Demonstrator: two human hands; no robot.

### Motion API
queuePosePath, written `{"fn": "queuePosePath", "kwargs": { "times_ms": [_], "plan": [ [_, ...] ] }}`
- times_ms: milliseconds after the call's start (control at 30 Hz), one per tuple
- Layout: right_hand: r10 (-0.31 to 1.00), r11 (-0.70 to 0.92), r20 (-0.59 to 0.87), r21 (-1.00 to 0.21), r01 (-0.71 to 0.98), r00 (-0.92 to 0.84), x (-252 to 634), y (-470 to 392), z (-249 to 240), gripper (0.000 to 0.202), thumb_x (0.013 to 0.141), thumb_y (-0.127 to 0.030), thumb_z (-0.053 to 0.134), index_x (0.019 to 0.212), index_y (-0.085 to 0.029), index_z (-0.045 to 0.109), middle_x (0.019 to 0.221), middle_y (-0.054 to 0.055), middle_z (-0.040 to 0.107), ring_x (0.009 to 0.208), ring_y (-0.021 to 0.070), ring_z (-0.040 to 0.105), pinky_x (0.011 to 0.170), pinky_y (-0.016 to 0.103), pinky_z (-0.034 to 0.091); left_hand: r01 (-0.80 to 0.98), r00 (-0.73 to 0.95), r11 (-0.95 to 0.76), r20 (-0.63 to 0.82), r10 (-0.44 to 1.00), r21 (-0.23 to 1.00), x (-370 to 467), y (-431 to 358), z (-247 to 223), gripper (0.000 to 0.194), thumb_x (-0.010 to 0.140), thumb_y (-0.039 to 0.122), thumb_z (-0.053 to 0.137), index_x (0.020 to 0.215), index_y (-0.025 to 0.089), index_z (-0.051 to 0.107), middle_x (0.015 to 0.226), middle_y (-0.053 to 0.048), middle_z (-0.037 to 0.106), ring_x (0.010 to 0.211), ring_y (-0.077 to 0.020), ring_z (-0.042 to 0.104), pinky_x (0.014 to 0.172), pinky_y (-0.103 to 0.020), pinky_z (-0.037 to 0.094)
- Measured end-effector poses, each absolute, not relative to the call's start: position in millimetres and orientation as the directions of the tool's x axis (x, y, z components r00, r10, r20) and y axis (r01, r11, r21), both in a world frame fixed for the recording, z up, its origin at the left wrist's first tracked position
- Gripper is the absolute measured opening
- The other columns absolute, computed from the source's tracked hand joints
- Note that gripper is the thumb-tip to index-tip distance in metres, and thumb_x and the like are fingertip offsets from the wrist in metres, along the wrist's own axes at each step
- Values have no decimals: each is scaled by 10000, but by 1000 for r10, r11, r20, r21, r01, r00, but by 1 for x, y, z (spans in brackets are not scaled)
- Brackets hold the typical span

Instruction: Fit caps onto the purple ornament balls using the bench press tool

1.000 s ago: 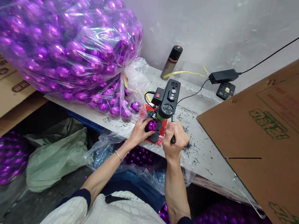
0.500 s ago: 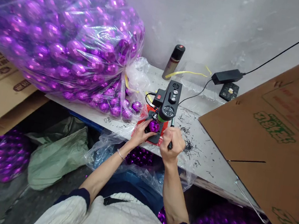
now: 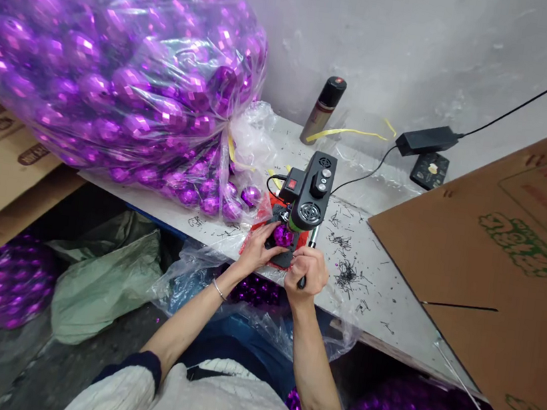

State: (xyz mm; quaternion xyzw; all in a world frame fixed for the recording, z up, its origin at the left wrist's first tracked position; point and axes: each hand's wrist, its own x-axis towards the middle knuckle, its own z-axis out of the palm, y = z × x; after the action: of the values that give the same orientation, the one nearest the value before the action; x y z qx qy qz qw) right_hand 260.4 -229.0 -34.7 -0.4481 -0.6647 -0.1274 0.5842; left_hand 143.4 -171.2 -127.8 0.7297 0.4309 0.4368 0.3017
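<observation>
A shiny purple ball [image 3: 283,235] sits on the dark base under the head of a small black bench drill press [image 3: 314,190]. My left hand [image 3: 258,247] holds the ball from the left, thumb on the near side and fingers on the far side. Wrapped round the black-gripped lever of the press is my right hand [image 3: 308,271], to the right of the base. The press stands on a red sheet [image 3: 254,238]. Its head hides the top of the ball and the tool's tip.
A large clear bag of purple balls [image 3: 119,77] fills the table's left side. Behind the press stand a spray can [image 3: 323,111] and a black power adapter [image 3: 427,140]. Dark shavings [image 3: 346,274] litter the table [image 3: 376,299]. A cardboard box [image 3: 498,261] is on the right.
My right hand has drawn the lever down and slightly toward me. My left hand stays on the ball. The camera view has shifted slightly.
</observation>
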Motion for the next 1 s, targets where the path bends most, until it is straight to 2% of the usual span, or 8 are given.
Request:
{"fn": "queuePosePath", "kwargs": {
  "times_ms": [467, 1000],
  "plan": [
    [438, 565, 895, -345, 750, 81, 261, -228, -46, 208, 975, -187, 378, 794, -223, 474, 726, 13, 572, 651, 124, 560, 626, 288, 452, 383, 242, -463, 397, 885, 799, 144, -173, -127, 575, 878, 412, 696, 1370, 169, 526, 1321, -162, 644, 1236, -283, 613, 1053, -478, 491],
    [442, 565, 892, -364, 741, 101, 263, -229, -55, 202, 952, -184, 392, 776, -231, 478, 714, 5, 579, 631, 136, 550, 641, 303, 459, 386, 233, -440, 377, 897, 810, 144, -174, -128, 588, 864, 410, 714, 1378, 195, 525, 1317, -154, 645, 1239, -293, 611, 1046, -497, 492]
  ]
}}
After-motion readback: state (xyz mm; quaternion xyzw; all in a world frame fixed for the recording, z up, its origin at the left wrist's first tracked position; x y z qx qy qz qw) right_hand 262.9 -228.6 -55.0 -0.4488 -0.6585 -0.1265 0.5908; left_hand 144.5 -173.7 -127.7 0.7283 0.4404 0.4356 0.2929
